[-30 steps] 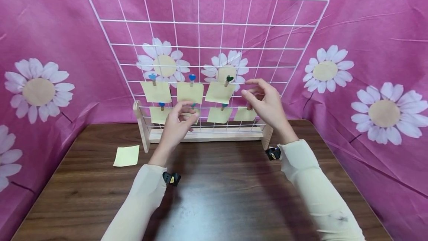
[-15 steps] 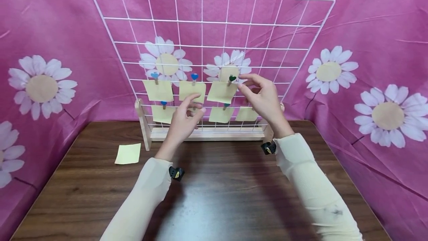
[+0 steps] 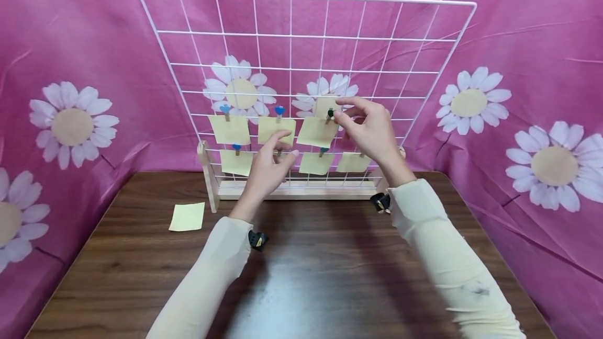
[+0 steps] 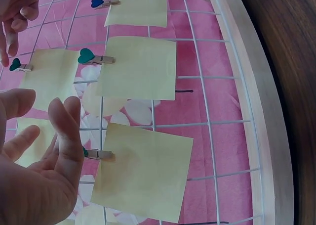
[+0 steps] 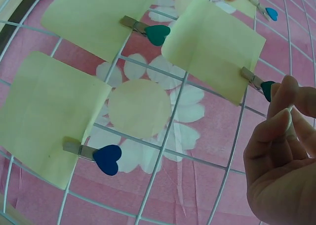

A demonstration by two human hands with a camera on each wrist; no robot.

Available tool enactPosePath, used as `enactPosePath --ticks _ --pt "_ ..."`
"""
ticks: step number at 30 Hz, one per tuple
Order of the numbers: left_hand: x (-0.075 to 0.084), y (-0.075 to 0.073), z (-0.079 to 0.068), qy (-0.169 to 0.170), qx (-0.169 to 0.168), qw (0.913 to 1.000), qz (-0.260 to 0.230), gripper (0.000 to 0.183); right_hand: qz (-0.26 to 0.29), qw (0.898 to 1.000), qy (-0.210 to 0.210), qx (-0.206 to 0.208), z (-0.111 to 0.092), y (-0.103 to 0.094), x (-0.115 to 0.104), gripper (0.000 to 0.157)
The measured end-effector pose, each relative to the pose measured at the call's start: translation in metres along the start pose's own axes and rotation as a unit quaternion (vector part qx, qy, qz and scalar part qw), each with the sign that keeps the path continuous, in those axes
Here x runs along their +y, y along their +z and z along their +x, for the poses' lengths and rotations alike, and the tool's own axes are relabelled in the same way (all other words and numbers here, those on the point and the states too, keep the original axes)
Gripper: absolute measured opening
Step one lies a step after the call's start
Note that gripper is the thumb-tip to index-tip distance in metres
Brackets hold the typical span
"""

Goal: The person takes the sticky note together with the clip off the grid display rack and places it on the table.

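Sticky notes hang on a white wire grid [image 3: 308,70], held by small wooden clothespins with heart tops. My right hand [image 3: 372,132] is at the right note [image 3: 316,132] of the upper row, thumb and index fingertips right at the dark green heart of its clothespin [image 5: 254,79]. A gap shows between those two fingers in the head view. My left hand [image 3: 269,172] hovers in front of the lower row with fingers loosely bent and nothing in them. It hides most of one lower note. Near it are another lower note [image 3: 316,163] and the upper middle note [image 3: 276,128].
A loose sticky note [image 3: 186,217] lies on the brown wooden table [image 3: 320,266], left of the grid. The grid stands in a pale wooden base [image 3: 325,191]. Behind it hangs a pink cloth [image 3: 70,30] with printed daisies.
My right hand has moved leftward to the dark green heart clothespin. My left hand has shifted slightly right and up in front of the lower notes. The view has shifted slightly.
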State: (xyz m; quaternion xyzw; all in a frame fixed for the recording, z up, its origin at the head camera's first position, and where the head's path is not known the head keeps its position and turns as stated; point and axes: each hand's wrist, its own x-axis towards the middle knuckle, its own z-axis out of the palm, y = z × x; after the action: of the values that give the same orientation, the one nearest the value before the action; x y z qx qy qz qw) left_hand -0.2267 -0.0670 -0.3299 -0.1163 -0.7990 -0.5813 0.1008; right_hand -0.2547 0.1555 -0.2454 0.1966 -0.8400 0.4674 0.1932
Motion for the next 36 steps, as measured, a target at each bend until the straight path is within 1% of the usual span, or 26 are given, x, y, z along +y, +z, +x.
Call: enactPosePath --ticks 2,7,14,17,20,24,27,30,34,36 --pt "0.001 0.002 0.001 -0.003 -0.001 1.0 -0.005 0.05 -0.011 1.0 0.006 -0.003 0.001 -0.001 -0.001 0.03" --pt "0.001 0.005 0.002 -0.005 0.001 1.0 0.001 0.051 -0.027 0.999 0.019 -0.015 0.003 0.0 -0.002 0.032" --pt "0.001 0.012 0.004 0.001 0.008 0.9999 -0.008 0.053 -0.057 0.998 0.018 -0.03 0.007 0.001 -0.002 0.035" --pt "0.002 0.012 0.004 -0.003 0.01 0.9999 -0.008 0.053 -0.063 0.997 0.022 -0.043 0.007 0.004 -0.001 0.035" --pt "0.004 0.014 0.004 -0.009 0.003 1.0 -0.001 0.054 -0.071 0.996 0.025 -0.053 0.007 0.005 -0.001 0.035" --pt "0.009 0.019 0.006 -0.012 -0.012 0.9998 0.006 0.057 -0.084 0.995 0.026 -0.043 0.007 0.002 -0.002 0.033" --pt "0.012 0.024 0.007 -0.018 -0.012 0.9997 0.01 0.059 -0.087 0.995 0.023 -0.038 0.009 0.001 -0.003 0.03" --pt "0.014 0.026 0.008 -0.031 -0.002 0.9994 0.011 0.058 -0.088 0.995 0.019 -0.042 0.011 0.002 -0.003 0.027" --pt "0.015 0.027 0.008 -0.046 0.016 0.9988 -0.001 0.054 -0.086 0.995 0.015 -0.049 0.014 0.006 -0.001 0.023" --pt "0.015 0.028 0.008 -0.049 0.029 0.9983 0.013 0.052 -0.087 0.995 0.014 -0.051 0.014 0.008 -0.001 0.022"
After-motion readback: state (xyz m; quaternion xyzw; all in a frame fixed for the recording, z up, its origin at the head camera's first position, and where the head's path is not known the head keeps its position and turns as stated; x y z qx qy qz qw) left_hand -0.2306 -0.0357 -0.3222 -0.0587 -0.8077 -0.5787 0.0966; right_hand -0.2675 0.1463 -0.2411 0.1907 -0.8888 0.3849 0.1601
